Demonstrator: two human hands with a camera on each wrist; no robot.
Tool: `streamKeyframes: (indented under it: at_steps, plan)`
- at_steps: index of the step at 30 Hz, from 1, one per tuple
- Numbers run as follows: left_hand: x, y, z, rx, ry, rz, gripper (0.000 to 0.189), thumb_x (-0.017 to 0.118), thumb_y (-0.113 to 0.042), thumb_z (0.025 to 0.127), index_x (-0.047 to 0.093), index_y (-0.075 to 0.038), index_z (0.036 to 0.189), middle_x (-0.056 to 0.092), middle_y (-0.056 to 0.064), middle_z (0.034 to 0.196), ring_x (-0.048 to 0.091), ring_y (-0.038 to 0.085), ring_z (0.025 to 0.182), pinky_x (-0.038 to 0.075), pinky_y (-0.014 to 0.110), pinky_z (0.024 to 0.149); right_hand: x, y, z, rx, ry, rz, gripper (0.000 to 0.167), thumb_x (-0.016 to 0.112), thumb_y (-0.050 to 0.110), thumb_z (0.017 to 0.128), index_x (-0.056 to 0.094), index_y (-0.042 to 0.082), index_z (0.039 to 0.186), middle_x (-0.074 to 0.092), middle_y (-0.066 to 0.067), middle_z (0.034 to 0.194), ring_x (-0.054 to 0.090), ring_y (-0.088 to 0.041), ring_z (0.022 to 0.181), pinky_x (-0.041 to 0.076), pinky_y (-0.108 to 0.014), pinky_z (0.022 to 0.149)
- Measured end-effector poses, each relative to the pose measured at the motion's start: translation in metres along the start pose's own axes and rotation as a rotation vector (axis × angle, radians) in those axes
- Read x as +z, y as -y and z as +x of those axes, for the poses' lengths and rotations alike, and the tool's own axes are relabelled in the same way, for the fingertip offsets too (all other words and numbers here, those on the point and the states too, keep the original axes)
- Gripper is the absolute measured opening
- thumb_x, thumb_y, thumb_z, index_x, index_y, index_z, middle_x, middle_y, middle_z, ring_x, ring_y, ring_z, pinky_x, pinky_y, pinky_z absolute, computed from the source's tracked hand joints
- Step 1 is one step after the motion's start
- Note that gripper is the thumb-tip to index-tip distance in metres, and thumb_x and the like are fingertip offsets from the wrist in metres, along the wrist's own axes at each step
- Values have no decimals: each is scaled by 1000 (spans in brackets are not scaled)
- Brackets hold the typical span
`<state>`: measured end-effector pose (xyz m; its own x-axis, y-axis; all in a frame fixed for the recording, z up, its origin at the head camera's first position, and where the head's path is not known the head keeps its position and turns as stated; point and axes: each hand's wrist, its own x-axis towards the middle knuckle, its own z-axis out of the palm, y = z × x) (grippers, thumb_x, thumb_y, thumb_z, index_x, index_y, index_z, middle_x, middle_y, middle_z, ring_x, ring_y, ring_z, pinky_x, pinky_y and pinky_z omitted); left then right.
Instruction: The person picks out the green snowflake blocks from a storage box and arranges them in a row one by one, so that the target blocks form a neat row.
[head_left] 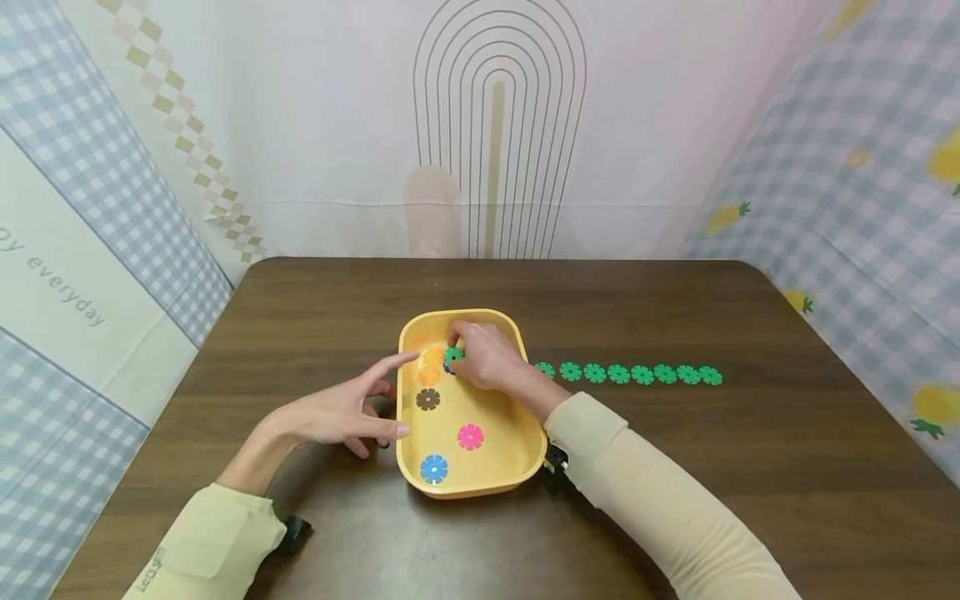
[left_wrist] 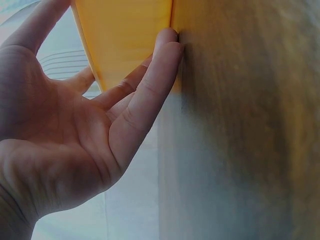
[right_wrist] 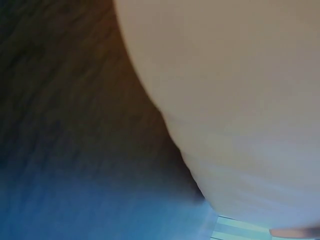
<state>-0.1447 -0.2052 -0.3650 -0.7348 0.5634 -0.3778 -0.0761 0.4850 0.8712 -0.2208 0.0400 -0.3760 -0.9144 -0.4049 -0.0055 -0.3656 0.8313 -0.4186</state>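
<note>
A yellow plastic tray (head_left: 495, 482) stands on the table. My right hand (head_left: 486, 357) reaches inside it and pinches a green snowflake disc (head_left: 453, 356) between thumb and finger, over a dark blue disc partly hidden underneath. Near that hand lie orange discs (head_left: 429, 371) and a brown disc (head_left: 427, 400). A pink disc (head_left: 470, 437) and a light blue disc (head_left: 433, 468) lie toward the tray's front. My left hand (head_left: 341, 410) is at the tray's left side, fingers spread and fairly straight, fingertips right at the wall. The left wrist view shows them against the tray's side (left_wrist: 125, 35).
Right of the tray, a row of several green discs (head_left: 618, 374) runs across the brown wooden table (head_left: 750, 467); its left end passes behind my right wrist. A patterned cloth (head_left: 337, 125) hangs behind the table. A cream sleeve (right_wrist: 240, 100) fills much of the right wrist view.
</note>
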Motion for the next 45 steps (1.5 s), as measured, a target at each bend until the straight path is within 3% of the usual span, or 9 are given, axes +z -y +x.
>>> streamKeyframes:
  at_steps: [5,10,15,20,25,31,35,43,45]
  plan:
    - [0,0,1,0,3,0,100,80,-33,96,9,-42,167,37,24,155,71,28,92,63,47,76,-1,-1,-1,-34,12,18,21,79,17,95,65,13,110,53,0,75,48,-13,61,37,-23,56]
    - [1,-1,1,5,2,-2,101,81,-34,95,9,-42,167,34,25,157,71,28,91,64,47,76,-2,-2,-2,-53,26,43,21,78,15,95,67,12,112,62,-2,79,54,-13,65,40,-23,58]
    - [1,-1,1,6,7,-3,102,81,-34,95,9,-43,167,32,26,159,72,28,91,64,47,76,-7,-3,-3,-35,74,235,22,78,9,95,69,9,115,71,-4,83,62,-12,66,47,-23,57]
    - [2,-2,2,-9,11,-1,101,81,-36,95,9,-42,167,35,24,156,72,27,91,64,47,76,-17,-3,-8,18,128,471,25,78,7,95,68,6,118,68,-11,71,56,-14,52,48,-25,52]
    - [1,-2,1,-22,12,-3,100,79,-35,96,9,-42,167,36,24,156,72,27,92,64,47,78,-28,-4,-12,40,170,627,29,78,7,95,66,6,121,68,-8,69,61,-18,52,58,-31,56]
    - [1,-2,1,-26,15,-4,99,78,-35,97,8,-41,167,33,25,158,71,27,93,64,47,79,-39,-3,-17,25,177,688,31,77,6,95,66,9,124,73,-20,80,66,-29,60,59,-31,57]
    - [1,-2,1,-27,12,-2,99,78,-35,97,7,-41,167,32,26,158,71,27,93,64,46,79,-46,-2,-22,23,174,715,33,75,4,96,66,9,127,74,-30,95,65,-26,61,57,-27,55]
    - [0,-1,1,-19,5,-6,100,78,-34,97,7,-41,167,28,28,160,71,28,93,64,47,78,-53,-10,-29,8,161,769,36,73,2,96,66,8,130,72,-11,83,62,-19,61,53,-27,55]
    - [-1,-1,1,-17,5,-5,100,78,-34,97,7,-42,167,28,28,161,71,28,93,64,47,79,-55,-12,-30,4,159,772,36,73,3,95,66,9,130,72,-12,84,61,-18,60,53,-27,56]
